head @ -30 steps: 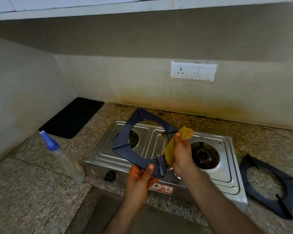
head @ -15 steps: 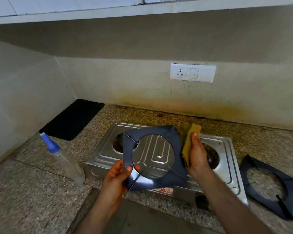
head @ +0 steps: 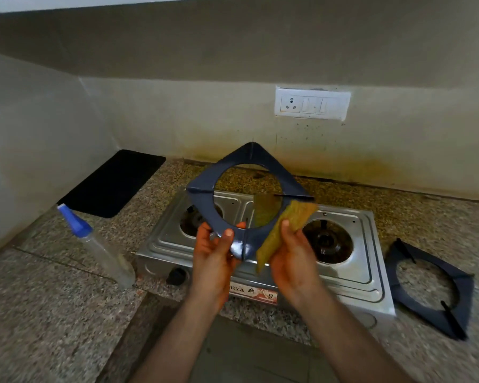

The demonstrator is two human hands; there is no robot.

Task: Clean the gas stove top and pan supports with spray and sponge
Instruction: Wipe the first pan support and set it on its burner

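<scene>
Head | left hand (head: 213, 252) holds pan support (head: 202, 203) | right hand (head: 291, 252) pinches sponge (head: 285, 225) | spray bottle (head: 94, 244) beside stove (head: 365, 272)

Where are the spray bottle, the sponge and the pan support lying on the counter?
spray bottle (head: 103, 255), head view, clear body.
sponge (head: 277, 236), head view, its middle, gripped by the right hand.
pan support on the counter (head: 401, 291), head view, left side of frame.

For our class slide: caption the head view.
Left hand holds pan support above stove; right hand wipes with sponge.
</scene>
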